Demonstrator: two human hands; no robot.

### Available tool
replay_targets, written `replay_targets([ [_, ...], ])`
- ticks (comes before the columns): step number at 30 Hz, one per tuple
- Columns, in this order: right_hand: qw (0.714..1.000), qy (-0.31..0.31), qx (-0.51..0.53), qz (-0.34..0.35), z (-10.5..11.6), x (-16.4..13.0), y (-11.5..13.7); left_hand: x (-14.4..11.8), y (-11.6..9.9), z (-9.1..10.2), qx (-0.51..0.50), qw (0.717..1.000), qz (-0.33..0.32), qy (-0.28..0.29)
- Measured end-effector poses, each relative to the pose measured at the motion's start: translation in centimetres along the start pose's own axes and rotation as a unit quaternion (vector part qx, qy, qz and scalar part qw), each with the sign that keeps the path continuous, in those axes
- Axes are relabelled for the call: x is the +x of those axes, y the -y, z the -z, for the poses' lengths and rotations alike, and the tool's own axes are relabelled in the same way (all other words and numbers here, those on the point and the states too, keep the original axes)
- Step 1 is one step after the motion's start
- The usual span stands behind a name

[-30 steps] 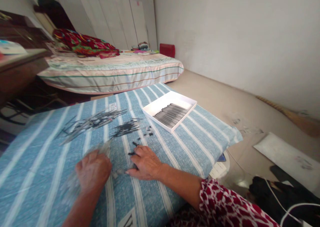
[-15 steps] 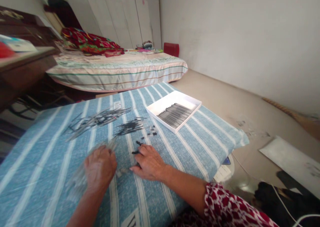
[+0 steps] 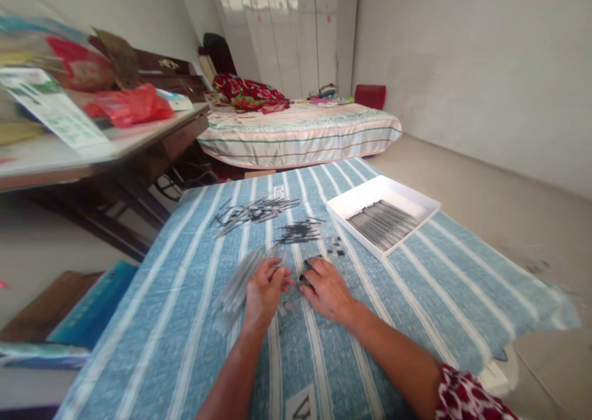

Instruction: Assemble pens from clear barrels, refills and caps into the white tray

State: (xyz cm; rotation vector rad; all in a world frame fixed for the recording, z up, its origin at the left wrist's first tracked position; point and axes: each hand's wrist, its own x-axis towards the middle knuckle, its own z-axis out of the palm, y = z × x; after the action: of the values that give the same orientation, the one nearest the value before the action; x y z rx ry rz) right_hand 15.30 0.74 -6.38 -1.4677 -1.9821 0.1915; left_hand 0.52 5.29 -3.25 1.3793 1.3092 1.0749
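My left hand [image 3: 266, 287] is closed in a pinch beside a heap of clear grey plastic tubes [image 3: 235, 290]; whatever sits between its fingertips is too blurred to name. Close by on the right, my right hand [image 3: 329, 290] rests low over the cloth with curled fingers. A small black cap [image 3: 303, 278] shows at its thumb and forefinger, and another dark piece lies by the other fingertips. Beyond my hands lie a pile of thin black rods [image 3: 300, 230] and a looser pile of grey and black sticks [image 3: 259, 211]. Several tiny black and clear pieces [image 3: 336, 247] are scattered near the box.
A shallow white box [image 3: 356, 238] holds a row of grey, dark-tipped pens or tubes [image 3: 383, 222]. Blue striped cloth [image 3: 185, 321] covers the table. On the left is a desk [image 3: 134, 142] with a red plastic bag [image 3: 134, 105]. Behind stands a bed [image 3: 300, 133].
The view has swung left, bringing the desk in. My left hand has moved from over the tube heap toward my right hand. My right hand stays near the black caps.
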Motion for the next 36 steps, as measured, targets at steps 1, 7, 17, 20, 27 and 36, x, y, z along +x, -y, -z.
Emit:
replay_targets([
  [1, 1.0, -0.011, 0.005, -0.001, -0.1, 0.0, -0.2, -0.1, 0.1, 0.1, -0.02, 1.0, 0.008, 0.003],
  [7, 0.995, -0.089, 0.035, -0.023, 0.3, -0.5, -2.0, -0.5, 0.3, 0.4, -0.124, 0.991, 0.054, 0.022],
  [17, 0.995, -0.077, 0.018, -0.063, 2.3, 1.5, -3.6, -0.8, 0.5, 0.5, -0.168, 0.982, 0.084, 0.036],
  [20, 0.994, -0.072, 0.042, -0.064, 2.8, 1.5, -2.8, -0.7, 0.5, 0.5, -0.171, 0.98, 0.087, 0.043],
  [27, 0.943, 0.044, 0.31, -0.115, 8.4, -3.9, 0.3, -0.1, 0.1, 0.4, -0.176, 0.978, 0.108, 0.044],
  [36, 0.673, 0.249, 0.638, -0.28, 16.1, -16.8, -1.1, 1.4, -0.9, -0.2, -0.099, 0.984, 0.143, 0.028],
])
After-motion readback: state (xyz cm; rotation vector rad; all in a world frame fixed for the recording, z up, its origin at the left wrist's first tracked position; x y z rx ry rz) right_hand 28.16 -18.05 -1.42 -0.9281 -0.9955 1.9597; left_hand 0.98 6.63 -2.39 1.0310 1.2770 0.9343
